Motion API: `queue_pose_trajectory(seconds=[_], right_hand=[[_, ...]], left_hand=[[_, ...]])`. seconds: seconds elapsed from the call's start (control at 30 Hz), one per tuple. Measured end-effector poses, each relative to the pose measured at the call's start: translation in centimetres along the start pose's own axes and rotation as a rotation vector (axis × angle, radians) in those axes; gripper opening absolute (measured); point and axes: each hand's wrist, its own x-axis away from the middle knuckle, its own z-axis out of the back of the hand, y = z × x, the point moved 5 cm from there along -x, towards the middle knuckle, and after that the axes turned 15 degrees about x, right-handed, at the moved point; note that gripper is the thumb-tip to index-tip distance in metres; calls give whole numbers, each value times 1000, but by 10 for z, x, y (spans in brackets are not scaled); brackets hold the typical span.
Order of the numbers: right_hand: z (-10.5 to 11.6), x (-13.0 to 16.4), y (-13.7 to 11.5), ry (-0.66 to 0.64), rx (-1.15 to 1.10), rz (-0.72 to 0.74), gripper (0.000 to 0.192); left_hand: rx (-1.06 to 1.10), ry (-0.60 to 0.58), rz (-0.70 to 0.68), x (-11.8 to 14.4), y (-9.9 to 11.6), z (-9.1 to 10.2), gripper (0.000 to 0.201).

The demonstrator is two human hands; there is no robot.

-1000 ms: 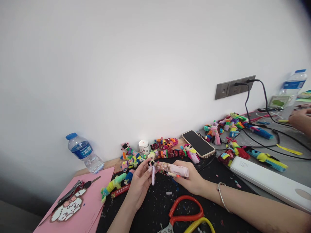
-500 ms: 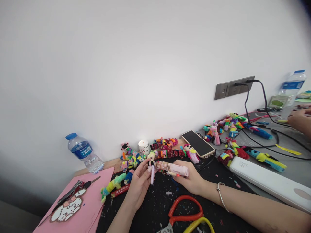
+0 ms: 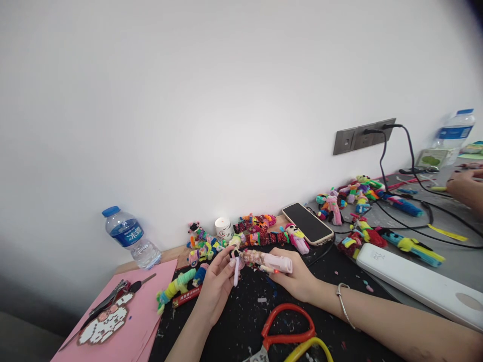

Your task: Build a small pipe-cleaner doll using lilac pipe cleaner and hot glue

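Gripping a pink glue gun (image 3: 266,262) at lower centre of the frame, the right hand (image 3: 298,278) is closing its fingers around the barrel, likely keeping the nozzle aimed left. The left hand (image 3: 218,285) is pinching a lilac fuzzy stem (image 3: 236,271) at that nozzle, fingertips together. Both are hovering over the black mat (image 3: 241,322). Red scissors (image 3: 289,332) are lying just below, craft figures (image 3: 260,234) are crowding above, and a pink sheet (image 3: 151,301) is bounding the left; open mat is remaining between the wrists.
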Motion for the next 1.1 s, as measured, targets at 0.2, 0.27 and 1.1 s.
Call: queue_pose_trajectory(seconds=[0.2,0.27,1.1], right_hand=[[-1,0,1,-9,-1,-3,18],[-1,0,1,-7,-6,-6,17],[-2,-1,6,-19,-43,-10,17]], left_hand=[[-6,9,-5,1,0,-1,38],[-6,8,-3,1,0,-1,37],[-14,-14,10,1,0,-2,34]])
